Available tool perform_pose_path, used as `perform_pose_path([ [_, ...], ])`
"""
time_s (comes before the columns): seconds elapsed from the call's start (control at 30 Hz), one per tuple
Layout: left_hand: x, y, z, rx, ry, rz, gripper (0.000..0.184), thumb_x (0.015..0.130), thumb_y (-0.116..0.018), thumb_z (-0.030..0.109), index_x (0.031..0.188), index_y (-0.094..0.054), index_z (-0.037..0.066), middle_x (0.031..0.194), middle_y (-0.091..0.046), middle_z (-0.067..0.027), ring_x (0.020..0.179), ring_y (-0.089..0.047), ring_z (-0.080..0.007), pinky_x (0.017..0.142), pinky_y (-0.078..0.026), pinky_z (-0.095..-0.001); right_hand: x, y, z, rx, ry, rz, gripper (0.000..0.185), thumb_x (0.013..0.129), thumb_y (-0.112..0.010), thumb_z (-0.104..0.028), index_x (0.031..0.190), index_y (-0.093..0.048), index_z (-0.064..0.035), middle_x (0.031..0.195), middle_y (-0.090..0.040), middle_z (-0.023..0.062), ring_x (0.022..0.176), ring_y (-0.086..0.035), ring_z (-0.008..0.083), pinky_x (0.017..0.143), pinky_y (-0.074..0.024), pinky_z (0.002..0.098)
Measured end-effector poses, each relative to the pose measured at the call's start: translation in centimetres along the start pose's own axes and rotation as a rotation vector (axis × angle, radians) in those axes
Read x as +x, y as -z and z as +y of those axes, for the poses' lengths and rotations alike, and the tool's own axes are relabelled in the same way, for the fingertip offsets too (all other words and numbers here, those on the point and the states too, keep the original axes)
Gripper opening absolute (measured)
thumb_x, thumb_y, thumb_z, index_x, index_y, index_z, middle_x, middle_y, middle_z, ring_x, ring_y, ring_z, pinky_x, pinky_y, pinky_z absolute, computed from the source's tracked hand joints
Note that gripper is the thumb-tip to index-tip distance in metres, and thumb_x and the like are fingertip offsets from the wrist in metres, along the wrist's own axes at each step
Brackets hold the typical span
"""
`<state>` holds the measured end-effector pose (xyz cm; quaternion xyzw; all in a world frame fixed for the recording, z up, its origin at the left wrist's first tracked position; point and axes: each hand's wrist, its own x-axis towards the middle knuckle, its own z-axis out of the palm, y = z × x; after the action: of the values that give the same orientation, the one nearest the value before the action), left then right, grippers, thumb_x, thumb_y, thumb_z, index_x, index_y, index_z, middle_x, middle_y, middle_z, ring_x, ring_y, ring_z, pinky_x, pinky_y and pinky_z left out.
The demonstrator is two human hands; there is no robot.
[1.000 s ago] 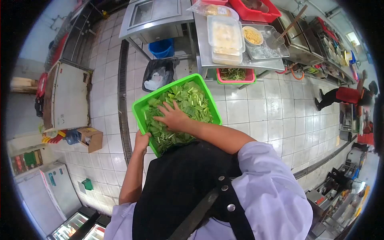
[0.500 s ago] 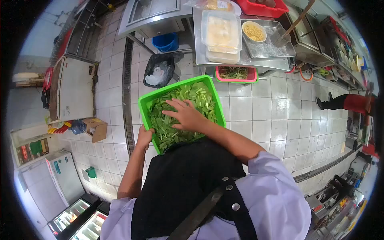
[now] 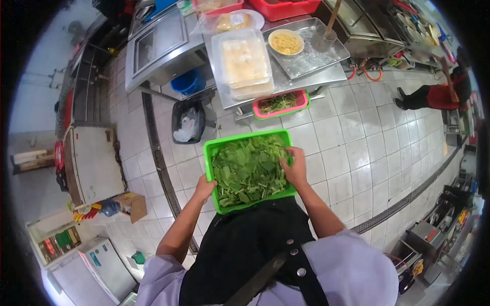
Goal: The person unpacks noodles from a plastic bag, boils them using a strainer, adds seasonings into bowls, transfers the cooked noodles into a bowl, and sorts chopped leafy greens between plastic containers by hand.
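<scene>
A bright green plastic basket [image 3: 209, 162] is held in front of my black apron, full of chopped leafy greens [image 3: 250, 168]. My left hand [image 3: 205, 188] grips its left side, thumb over the rim. On the opposite side, my right hand [image 3: 295, 167] is closed around the right rim, with fingertips reaching inside beside the leaves. The near edge of the basket is close against the apron.
Ahead stands a steel table [image 3: 229, 102] with stacked plastic containers [image 3: 242, 61], a bowl of yellowish food [image 3: 286, 42] and a metal tray [image 3: 306, 61]. Below is a pink basket of greens [image 3: 278, 104]. A black bin [image 3: 188, 122] stands left; another person [image 3: 434, 99] is far right.
My right hand has moved off the top of the greens to the basket's right rim. The view has shifted, and the basket now appears lower and farther right. My left hand keeps its hold.
</scene>
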<state>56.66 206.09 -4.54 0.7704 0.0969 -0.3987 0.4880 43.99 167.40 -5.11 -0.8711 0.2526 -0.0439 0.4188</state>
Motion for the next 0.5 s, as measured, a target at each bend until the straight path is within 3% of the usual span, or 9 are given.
perform_pose_path([
  [0.03,1.4,-1.4,-0.1,0.017,0.018,-0.032,0.043,0.086,-0.060,-0.005,0.128,-0.067,0.001,0.109,-0.073,-0.0083,0.095,-0.069,-0.0215,0.081,-0.055,-0.0358,-0.8,1.0,1.1,-0.145,0.005,0.160,0.079,0.083,-0.089,-0.027,0.149,-0.051,-0.0069,0.129,-0.062,0.0211,0.123,-0.060,0.0404,0.108,-0.0480,0.0476],
  [0.13,5.0,-5.2,-1.1,-0.124,0.055,-0.183,0.043,0.086,-0.061,-0.005,0.128,-0.068,0.002,0.112,-0.073,-0.0086,0.098,-0.069,-0.0214,0.084,-0.056,-0.0365,-5.7,2.3,5.3,-0.502,-0.301,0.269,0.074,0.088,-0.085,-0.023,0.151,-0.050,-0.0067,0.129,-0.065,0.0225,0.117,-0.066,0.0415,0.102,-0.0524,0.0468],
  [0.23,7.4,-9.0,-0.3,-0.074,0.130,-0.241,0.044,0.086,-0.062,-0.004,0.129,-0.067,0.003,0.111,-0.072,-0.0085,0.100,-0.067,-0.0220,0.086,-0.054,-0.0376,-9.2,3.0,12.6,0.031,-0.583,0.121,0.059,0.094,-0.077,-0.021,0.146,-0.055,-0.0035,0.127,-0.070,0.0242,0.114,-0.070,0.0432,0.098,-0.0551,0.0468],
  [0.33,13.0,-12.4,-1.9,-0.061,0.150,-0.283,0.045,0.086,-0.062,-0.006,0.129,-0.066,0.005,0.107,-0.070,-0.0074,0.094,-0.067,-0.0219,0.082,-0.056,-0.0392,-8.4,4.0,19.1,0.013,-0.564,0.037,0.050,0.098,-0.072,-0.020,0.142,-0.059,-0.0014,0.124,-0.073,0.0253,0.118,-0.070,0.0422,0.099,-0.0544,0.0472],
  [0.37,14.9,-13.7,-1.8,-0.074,0.182,-0.300,0.044,0.085,-0.063,-0.006,0.128,-0.066,0.004,0.108,-0.070,-0.0083,0.096,-0.066,-0.0224,0.083,-0.055,-0.0397,-7.3,4.4,19.8,0.023,-0.509,0.104,0.039,0.099,-0.067,-0.020,0.134,-0.064,-0.0027,0.121,-0.072,0.0278,0.113,-0.069,0.0471,0.095,-0.0541,0.0538],
  [0.5,21.3,-17.7,-0.1,-0.100,0.161,-0.291,0.048,0.083,-0.061,-0.010,0.129,-0.064,0.003,0.109,-0.068,-0.0103,0.097,-0.066,-0.0266,0.081,-0.056,-0.0451,-0.1,5.1,24.7,-0.087,-0.530,0.043,0.044,0.100,-0.070,-0.018,0.140,-0.062,-0.0031,0.122,-0.074,0.0241,0.116,-0.070,0.0413,0.098,-0.0542,0.0481],
])
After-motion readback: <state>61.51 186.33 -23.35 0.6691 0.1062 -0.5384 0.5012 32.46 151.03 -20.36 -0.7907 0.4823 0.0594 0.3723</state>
